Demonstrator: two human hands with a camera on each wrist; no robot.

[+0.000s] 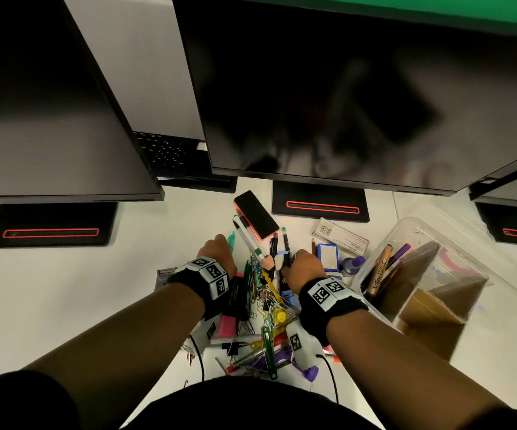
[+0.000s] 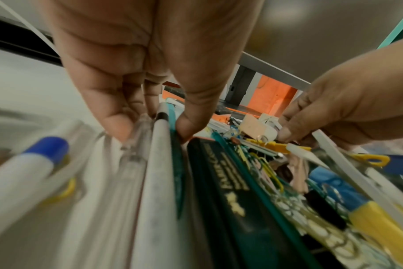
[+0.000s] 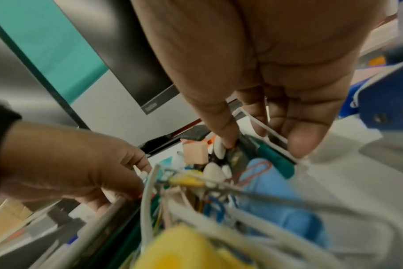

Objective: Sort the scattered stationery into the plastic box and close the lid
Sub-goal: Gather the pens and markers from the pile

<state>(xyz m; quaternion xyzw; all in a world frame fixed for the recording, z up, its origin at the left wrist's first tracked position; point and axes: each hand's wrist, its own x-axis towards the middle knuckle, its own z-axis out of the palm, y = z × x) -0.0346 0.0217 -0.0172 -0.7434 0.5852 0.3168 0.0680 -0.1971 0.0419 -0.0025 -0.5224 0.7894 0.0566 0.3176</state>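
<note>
1. A white table [image 1: 64, 290] is seen, with dark monitors [image 1: 328, 97] set along its far side.
2. A heap of stationery [image 1: 263, 311] is piled in the middle: pens, paper clips, erasers.
3. The clear plastic box [image 1: 437, 243] is placed just right of the heap, its top open, with markers [image 1: 381, 271] and brown cards [image 1: 425, 293] leaned inside.
4. The left hand [image 1: 217, 249] is lowered onto the heap's left edge; a bunch of pens [image 2: 159, 138] is pinched between its thumb and fingers [image 2: 117, 125].
5. The right hand [image 1: 305, 263] is set at the heap's right side, fingers curled down onto a green pen [image 3: 274, 160]; whether it is gripped cannot be told.
6. A black eraser [image 1: 255, 214] is laid beyond the hands.
</note>
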